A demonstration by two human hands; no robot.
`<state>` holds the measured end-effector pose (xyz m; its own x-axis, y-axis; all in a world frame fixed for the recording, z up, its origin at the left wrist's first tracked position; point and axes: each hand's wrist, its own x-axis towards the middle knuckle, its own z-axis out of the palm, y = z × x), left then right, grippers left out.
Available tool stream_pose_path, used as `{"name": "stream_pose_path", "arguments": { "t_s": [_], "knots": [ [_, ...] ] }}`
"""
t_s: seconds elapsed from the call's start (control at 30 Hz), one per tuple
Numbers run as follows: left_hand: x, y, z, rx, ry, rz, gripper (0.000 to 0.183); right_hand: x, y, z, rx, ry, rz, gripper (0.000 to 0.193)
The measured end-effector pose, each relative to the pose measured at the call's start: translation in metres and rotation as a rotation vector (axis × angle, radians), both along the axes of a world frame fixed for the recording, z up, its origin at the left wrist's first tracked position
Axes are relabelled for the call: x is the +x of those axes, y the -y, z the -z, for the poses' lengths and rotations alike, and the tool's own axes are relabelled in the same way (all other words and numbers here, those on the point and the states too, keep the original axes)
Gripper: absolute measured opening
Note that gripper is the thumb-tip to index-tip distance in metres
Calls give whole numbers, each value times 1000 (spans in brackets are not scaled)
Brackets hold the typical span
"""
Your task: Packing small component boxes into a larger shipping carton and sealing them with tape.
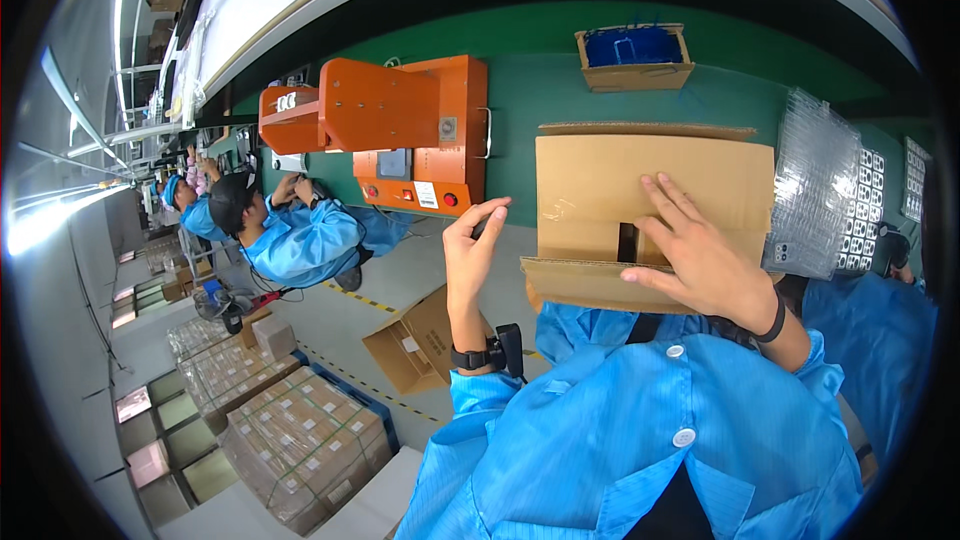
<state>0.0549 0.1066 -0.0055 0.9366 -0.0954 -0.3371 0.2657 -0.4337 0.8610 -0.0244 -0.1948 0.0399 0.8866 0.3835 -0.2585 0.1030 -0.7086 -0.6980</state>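
Observation:
A brown cardboard box [590,175] lies right in front of me at the edge of the green bench, its top flaps partly folded over. Between the flaps a narrow dark gap shows. My right hand [695,255] rests on the flaps with its fingers spread and flat. To the left of the box, apart from it, my left hand [472,248] is raised with the fingers curled toward the thumb. Something small and dark shows between them, too little of it to name. A black band with a small device [490,350] sits on the left wrist.
An orange machine [440,130] with buttons stands left on the green bench [540,70]. A small carton with blue lining [635,77] stands behind the box. Clear plastic trays [815,185] stack at right. Co-workers [290,230] sit at left; an open carton [415,345] lies on the floor.

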Motion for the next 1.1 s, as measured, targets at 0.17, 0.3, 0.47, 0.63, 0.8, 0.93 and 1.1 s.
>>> {"name": "stream_pose_path", "arguments": {
  "t_s": [0.17,0.3,0.47,0.63,0.8,0.93,1.1],
  "knots": [
    [2,1,1,-13,5,65,18,-1,0,3,30,2,17,68],
    [8,2,9,31,53,158,16,3,0,-3,28,-23,30,60],
    [17,-3,21,-149,-46,190,16,10,-4,-16,2,-91,118,55],
    [37,-16,47,-239,53,321,16,35,-23,-32,-185,-75,165,52],
    [47,-12,36,-260,43,444,14,49,-47,-25,-359,-82,173,56],
    [56,-7,31,-335,48,490,14,50,-57,-28,-426,-79,196,62],
    [56,-1,51,-417,101,577,13,54,-66,-21,-433,-114,227,73]
  ]
}}
